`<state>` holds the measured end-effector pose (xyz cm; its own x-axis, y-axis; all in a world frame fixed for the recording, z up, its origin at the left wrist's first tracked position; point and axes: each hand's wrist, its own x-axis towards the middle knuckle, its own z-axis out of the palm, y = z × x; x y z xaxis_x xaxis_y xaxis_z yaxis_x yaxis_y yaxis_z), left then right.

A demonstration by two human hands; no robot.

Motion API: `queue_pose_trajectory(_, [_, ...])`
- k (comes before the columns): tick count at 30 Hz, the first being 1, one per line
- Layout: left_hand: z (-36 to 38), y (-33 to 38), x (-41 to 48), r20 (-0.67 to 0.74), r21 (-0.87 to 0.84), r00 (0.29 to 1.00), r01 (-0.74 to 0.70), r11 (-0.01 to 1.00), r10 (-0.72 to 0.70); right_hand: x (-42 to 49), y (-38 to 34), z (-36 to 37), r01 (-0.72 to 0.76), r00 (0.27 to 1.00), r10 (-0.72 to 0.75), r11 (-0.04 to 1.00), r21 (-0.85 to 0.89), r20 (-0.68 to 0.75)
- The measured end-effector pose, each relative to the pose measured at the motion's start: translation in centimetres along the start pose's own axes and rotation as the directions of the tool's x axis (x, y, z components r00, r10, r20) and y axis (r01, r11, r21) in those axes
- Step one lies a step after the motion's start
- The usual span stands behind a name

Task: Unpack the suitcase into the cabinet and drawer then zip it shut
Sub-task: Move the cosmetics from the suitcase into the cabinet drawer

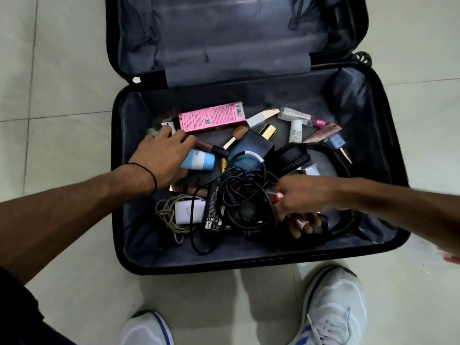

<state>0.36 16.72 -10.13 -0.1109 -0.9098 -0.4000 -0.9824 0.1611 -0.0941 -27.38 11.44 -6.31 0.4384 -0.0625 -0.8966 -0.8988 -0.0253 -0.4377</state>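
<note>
Two hands reach into the black hard-shell suitcase (224,267), which lies open on the pale tiled floor (62,70) at mid-frame. The left hand (161,158) lies flat, fingers straight, just below the pink rectangular carton (211,118). The right hand (301,202) curls round slim red-and-white cosmetic tubes (276,196) over tangled black cables (239,188).

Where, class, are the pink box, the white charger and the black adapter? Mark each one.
Pink box (211,117): head view, middle of its printed face.
White charger (188,211): head view, centre of its body.
Black adapter (212,210): head view, its labelled face.
</note>
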Motion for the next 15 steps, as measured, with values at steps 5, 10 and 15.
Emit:
queue_pose_trajectory(5, [-0.4,-0.2,0.2,-0.003,-0.249,0.975,0.213,0.945,-0.221,-0.2,0.1,-2.5,-0.011,0.969,0.007,1.000,-0.012,-0.247])
queue_pose_trajectory(10, [0.0,0.0,0.0,-0.003,-0.352,0.972,0.221,0.910,-0.237,-0.5,0.6,-5.5,-0.047,0.914,-0.011,0.990,-0.133,-0.405])
queue_pose_trajectory(15, [0.2,0.4,-0.4,-0.054,-0.350,0.980,0.160,0.923,-0.190,-1.0,1.2,-7.4,-0.051,0.934,-0.008,0.986,-0.156,-0.358])
